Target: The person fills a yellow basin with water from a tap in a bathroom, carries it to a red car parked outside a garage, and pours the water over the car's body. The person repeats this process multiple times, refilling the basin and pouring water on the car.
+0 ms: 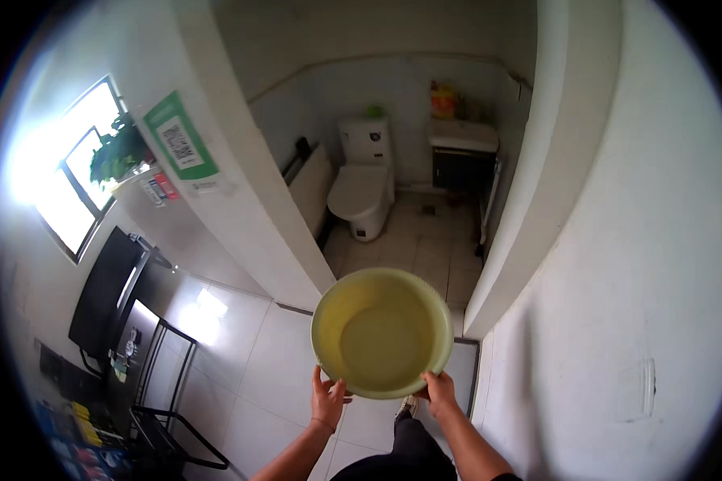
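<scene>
- My left hand (329, 400) holds the near-left edge of the basin (383, 333), its fingers slightly spread and half curled at the rim; I cannot tell how far they reach underneath.
- My right hand (438, 391) grips the near-right edge of the basin, closed more snugly, thumb over the rim and the other fingers mostly hidden.
- The basin itself, round and yellow-green, is held out in front of me between both hands, its mouth facing up toward me.
- Just below the basin show one of my shoes (407, 407) and my dark trousers (411, 449).
- Around and under the basin runs the pale tiled floor (277, 361).
- Right of the basin rises a white wall (610, 321).
- Left of the basin, well apart, stands a dark desk (140, 325) with small items on it.
- Up and left from the basin, a green-and-white sign (181, 144) is fixed to the wall; farther left are a leafy plant (120, 152) and a bright window (79, 172).
- Beyond the basin, through the doorway, is a white toilet (363, 192); to its right is a washbasin (464, 135) over a dark cabinet (462, 170).
</scene>
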Demonstrator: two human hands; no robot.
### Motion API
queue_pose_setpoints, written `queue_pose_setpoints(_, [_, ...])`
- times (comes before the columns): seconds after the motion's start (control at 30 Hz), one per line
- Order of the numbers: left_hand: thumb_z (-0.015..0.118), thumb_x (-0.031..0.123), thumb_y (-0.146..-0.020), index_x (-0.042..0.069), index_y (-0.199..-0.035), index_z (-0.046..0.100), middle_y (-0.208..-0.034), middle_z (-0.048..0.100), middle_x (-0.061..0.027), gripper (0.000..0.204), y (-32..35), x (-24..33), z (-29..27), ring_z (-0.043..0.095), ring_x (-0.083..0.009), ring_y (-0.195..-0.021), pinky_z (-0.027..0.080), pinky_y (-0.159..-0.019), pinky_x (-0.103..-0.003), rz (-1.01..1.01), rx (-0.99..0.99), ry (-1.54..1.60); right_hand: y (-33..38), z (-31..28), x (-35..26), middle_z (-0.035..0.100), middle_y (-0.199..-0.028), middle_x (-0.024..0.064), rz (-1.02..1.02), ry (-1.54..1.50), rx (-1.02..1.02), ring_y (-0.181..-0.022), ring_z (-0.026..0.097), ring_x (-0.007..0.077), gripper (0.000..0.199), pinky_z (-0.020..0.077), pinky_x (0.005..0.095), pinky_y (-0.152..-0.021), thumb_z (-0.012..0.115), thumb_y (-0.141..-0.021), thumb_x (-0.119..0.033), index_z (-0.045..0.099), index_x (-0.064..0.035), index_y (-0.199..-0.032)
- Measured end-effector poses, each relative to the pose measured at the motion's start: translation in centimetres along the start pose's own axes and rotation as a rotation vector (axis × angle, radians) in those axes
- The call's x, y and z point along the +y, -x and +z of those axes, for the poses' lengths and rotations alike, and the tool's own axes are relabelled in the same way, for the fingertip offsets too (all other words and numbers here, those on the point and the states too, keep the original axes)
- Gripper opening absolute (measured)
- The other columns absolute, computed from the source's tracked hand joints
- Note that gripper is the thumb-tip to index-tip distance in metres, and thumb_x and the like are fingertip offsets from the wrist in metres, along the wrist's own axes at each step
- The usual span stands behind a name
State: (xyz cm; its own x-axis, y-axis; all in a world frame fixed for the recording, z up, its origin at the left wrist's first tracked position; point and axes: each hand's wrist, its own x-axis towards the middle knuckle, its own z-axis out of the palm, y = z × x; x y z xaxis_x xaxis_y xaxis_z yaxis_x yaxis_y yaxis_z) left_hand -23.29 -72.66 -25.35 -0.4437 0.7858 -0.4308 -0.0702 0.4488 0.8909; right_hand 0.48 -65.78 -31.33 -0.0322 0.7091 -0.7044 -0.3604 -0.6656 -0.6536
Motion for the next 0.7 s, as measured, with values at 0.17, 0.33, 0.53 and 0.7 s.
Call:
queue_pose_setpoints(0.17, [0.054, 0.018, -0.090, 0.005, -0.136, 0.029, -0.119, 0.053, -0.0203, 0.054, -12.4, 8.7, 2.5, 0.064, -0.0363, -0.094, 0.060, -0.068, -0.050, -0.326, -0.141, 0.416, -8.3, 5.7, -8.6, 0.064, -0.096, 0.0129, -0.022, 0.082, -0.090, -0.077, 0.067, 0.0249, 0.034, 0.0591, 0.0371, -0.064, 0.060, -0.083, -0.017, 0.056, 0.0015, -0.111])
queue_pose_setpoints(0.33, [0.050, 0.011, -0.086, -0.002, -0.130, 0.042, -0.123, 0.053, -0.0227, 0.046, -22.9, 10.9, 5.4, 0.061, -0.0410, -0.102, 0.060, -0.071, -0.053, -0.328, -0.247, 0.387, -15.4, 9.2, -15.2, 0.063, -0.104, 0.0126, -0.111, 0.075, -0.152, -0.083, 0.067, 0.0244, 0.036, 0.0584, 0.0380, -0.068, 0.057, -0.088, -0.022, 0.053, -0.0009, -0.117])
queue_pose_setpoints(0.53, [0.054, 0.012, -0.088, -0.004, -0.132, 0.040, -0.121, 0.055, -0.0229, 0.049, -40.4, 21.8, 16.7, 0.063, -0.0380, -0.100, 0.063, -0.068, -0.046, -0.231, -0.320, 0.430, -27.5, 8.9, -26.7, 0.060, -0.107, 0.0112, -0.213, -0.205, -0.011, -0.082, 0.066, 0.0269, 0.042, 0.0551, 0.0407, -0.070, 0.057, -0.093, -0.032, 0.047, -0.0046, -0.123])
queue_pose_setpoints(0.7, [0.053, 0.019, -0.093, -0.005, -0.133, 0.038, -0.120, 0.054, -0.0247, 0.049, -49.9, 29.7, 28.3, 0.065, -0.0361, -0.094, 0.064, -0.068, -0.041, -0.280, -0.513, 0.368, -29.3, 6.3, -33.9, 0.061, -0.101, 0.0140, -0.232, -0.218, 0.191, -0.076, 0.064, 0.0257, 0.037, 0.0545, 0.0376, -0.063, 0.058, -0.092, -0.030, 0.047, -0.0046, -0.117])
